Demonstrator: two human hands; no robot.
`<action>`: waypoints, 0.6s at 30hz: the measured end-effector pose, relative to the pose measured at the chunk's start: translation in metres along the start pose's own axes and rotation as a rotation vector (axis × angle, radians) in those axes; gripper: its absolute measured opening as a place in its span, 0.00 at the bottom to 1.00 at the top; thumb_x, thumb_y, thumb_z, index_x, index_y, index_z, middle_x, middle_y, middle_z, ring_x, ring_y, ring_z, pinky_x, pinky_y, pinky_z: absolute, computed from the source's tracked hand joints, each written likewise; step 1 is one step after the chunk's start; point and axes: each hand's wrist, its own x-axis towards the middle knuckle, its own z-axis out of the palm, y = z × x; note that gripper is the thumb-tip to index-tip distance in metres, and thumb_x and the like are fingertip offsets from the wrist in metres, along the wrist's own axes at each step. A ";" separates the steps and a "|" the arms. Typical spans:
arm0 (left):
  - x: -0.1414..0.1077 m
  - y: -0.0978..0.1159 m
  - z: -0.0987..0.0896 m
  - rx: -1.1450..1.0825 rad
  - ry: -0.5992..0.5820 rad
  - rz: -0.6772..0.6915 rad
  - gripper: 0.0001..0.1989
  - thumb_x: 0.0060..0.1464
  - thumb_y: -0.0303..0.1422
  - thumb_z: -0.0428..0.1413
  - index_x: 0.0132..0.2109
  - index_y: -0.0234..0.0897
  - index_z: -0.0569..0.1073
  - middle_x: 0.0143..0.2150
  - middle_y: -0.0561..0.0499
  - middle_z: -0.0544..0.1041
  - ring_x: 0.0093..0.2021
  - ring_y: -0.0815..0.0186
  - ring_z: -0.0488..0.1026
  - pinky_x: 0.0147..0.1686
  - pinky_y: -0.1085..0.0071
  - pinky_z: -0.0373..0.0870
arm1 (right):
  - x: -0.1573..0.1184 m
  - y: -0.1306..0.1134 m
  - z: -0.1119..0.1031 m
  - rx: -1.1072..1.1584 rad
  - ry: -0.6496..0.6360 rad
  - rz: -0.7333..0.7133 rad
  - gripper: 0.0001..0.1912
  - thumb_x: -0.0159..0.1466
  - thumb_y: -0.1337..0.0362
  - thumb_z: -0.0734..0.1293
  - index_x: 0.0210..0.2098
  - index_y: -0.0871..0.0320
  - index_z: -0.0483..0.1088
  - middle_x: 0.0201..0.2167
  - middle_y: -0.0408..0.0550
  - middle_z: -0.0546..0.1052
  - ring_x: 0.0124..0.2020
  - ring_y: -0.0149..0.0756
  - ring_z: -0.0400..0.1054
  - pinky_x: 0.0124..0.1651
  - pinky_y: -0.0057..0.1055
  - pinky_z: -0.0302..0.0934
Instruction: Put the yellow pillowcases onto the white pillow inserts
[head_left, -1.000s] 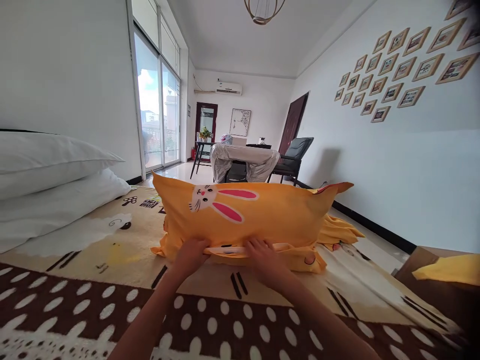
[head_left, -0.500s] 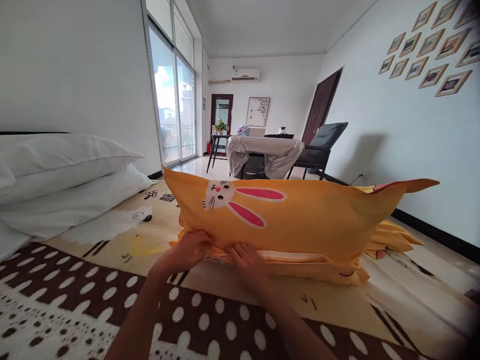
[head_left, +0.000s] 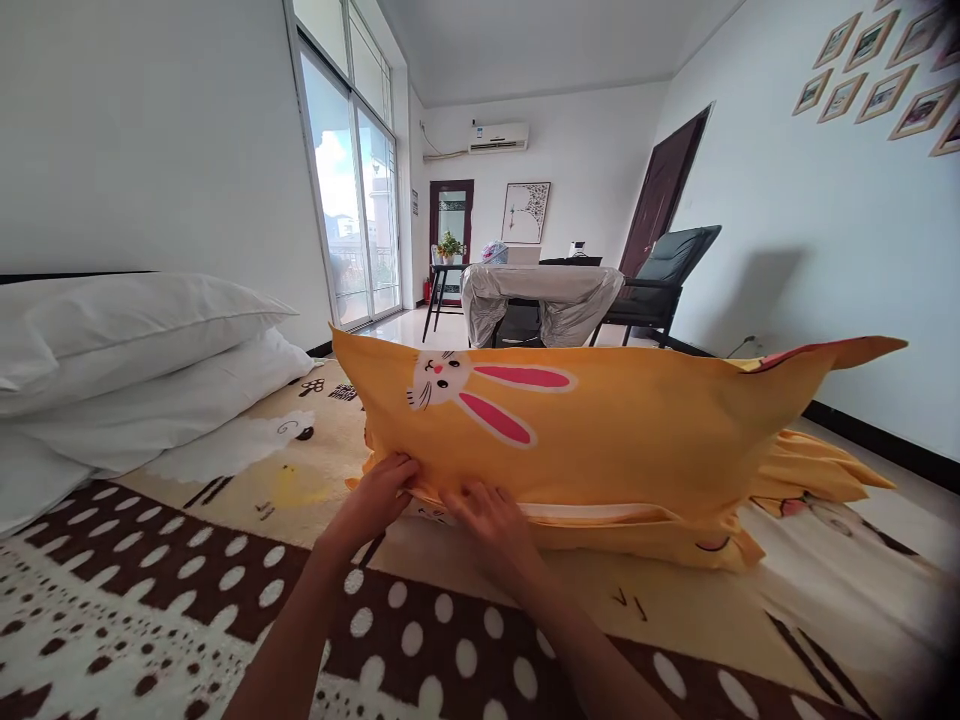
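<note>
Head view: your yellow pillow [head_left: 615, 430] lies on the patterned blanket [head_left: 259, 470], rabbit print [head_left: 442, 380] toward you at its left end; use that pillow as the reference. Your left hand [head_left: 379, 495] is at its lower near edge, below the print, fingers closed on a bit of its fabric. Your right hand [head_left: 491, 525] is just beside the left, on the same edge, fingers bent onto the cloth; can't tell if they pinch it, thumb is hidden. Pale strip [head_left: 600, 514] runs along that edge, right of your right hand, with a yellow layer [head_left: 645, 542] below. White pillows [head_left: 150, 330] are stacked left of the yellow one, apart from it. Bunched yellow cloth [head_left: 821, 465] is at its right end. Beyond it: covered table [head_left: 555, 280], black chair [head_left: 671, 270] to the table's right.
</note>
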 end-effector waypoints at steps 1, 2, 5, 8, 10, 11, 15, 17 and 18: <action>0.000 0.000 0.001 0.011 0.015 -0.007 0.09 0.46 0.19 0.46 0.30 0.39 0.62 0.33 0.51 0.67 0.37 0.64 0.65 0.35 0.70 0.62 | 0.000 0.000 0.000 0.008 -0.020 -0.024 0.25 0.56 0.75 0.61 0.53 0.53 0.66 0.40 0.52 0.69 0.36 0.38 0.59 0.38 0.33 0.50; 0.000 0.001 0.001 0.029 0.028 -0.006 0.09 0.45 0.19 0.46 0.30 0.39 0.62 0.33 0.51 0.67 0.37 0.64 0.65 0.35 0.69 0.62 | 0.000 0.000 -0.001 0.014 -0.046 -0.047 0.24 0.57 0.75 0.61 0.52 0.53 0.66 0.39 0.51 0.69 0.36 0.38 0.59 0.38 0.33 0.50; 0.000 0.003 -0.001 0.113 0.059 0.019 0.10 0.45 0.18 0.46 0.31 0.39 0.64 0.35 0.49 0.69 0.39 0.62 0.66 0.39 0.67 0.62 | 0.001 0.001 -0.001 0.010 -0.098 -0.083 0.23 0.59 0.73 0.62 0.52 0.51 0.67 0.35 0.48 0.68 0.35 0.37 0.57 0.37 0.33 0.49; -0.001 0.001 -0.003 0.222 0.074 0.039 0.10 0.45 0.19 0.49 0.34 0.39 0.65 0.38 0.47 0.71 0.43 0.59 0.66 0.42 0.64 0.62 | 0.001 0.003 0.000 -0.002 -0.091 -0.111 0.27 0.60 0.73 0.61 0.57 0.49 0.63 0.35 0.48 0.68 0.34 0.37 0.57 0.37 0.33 0.48; -0.002 -0.002 -0.003 0.265 0.082 0.043 0.10 0.46 0.20 0.50 0.35 0.39 0.66 0.40 0.47 0.71 0.45 0.58 0.66 0.44 0.63 0.61 | 0.000 0.004 0.000 0.001 -0.085 -0.120 0.29 0.60 0.73 0.61 0.59 0.48 0.62 0.35 0.48 0.68 0.35 0.37 0.57 0.37 0.33 0.49; -0.002 -0.004 -0.003 0.269 0.087 0.044 0.10 0.47 0.20 0.51 0.35 0.39 0.66 0.40 0.48 0.71 0.46 0.58 0.65 0.45 0.63 0.60 | 0.000 0.005 0.000 0.006 -0.083 -0.122 0.29 0.60 0.73 0.62 0.59 0.48 0.61 0.35 0.48 0.68 0.35 0.37 0.57 0.37 0.33 0.49; -0.004 -0.010 -0.003 0.221 0.095 0.068 0.07 0.49 0.22 0.52 0.35 0.38 0.68 0.41 0.50 0.73 0.47 0.60 0.66 0.46 0.64 0.58 | 0.000 0.005 0.000 0.018 -0.074 -0.123 0.30 0.60 0.74 0.62 0.59 0.47 0.62 0.37 0.49 0.69 0.36 0.37 0.58 0.38 0.33 0.50; -0.003 -0.010 -0.003 0.208 0.085 0.069 0.05 0.50 0.23 0.53 0.33 0.38 0.69 0.39 0.50 0.73 0.46 0.61 0.66 0.46 0.65 0.58 | 0.000 0.005 0.000 0.010 -0.074 -0.123 0.30 0.59 0.74 0.62 0.59 0.46 0.62 0.37 0.49 0.69 0.35 0.37 0.58 0.38 0.33 0.50; -0.003 -0.010 -0.003 0.206 0.078 0.066 0.05 0.50 0.24 0.53 0.32 0.38 0.70 0.38 0.50 0.73 0.45 0.61 0.66 0.45 0.65 0.59 | 0.000 0.004 0.000 0.006 -0.079 -0.123 0.30 0.59 0.74 0.62 0.59 0.46 0.62 0.36 0.49 0.69 0.35 0.37 0.58 0.38 0.33 0.50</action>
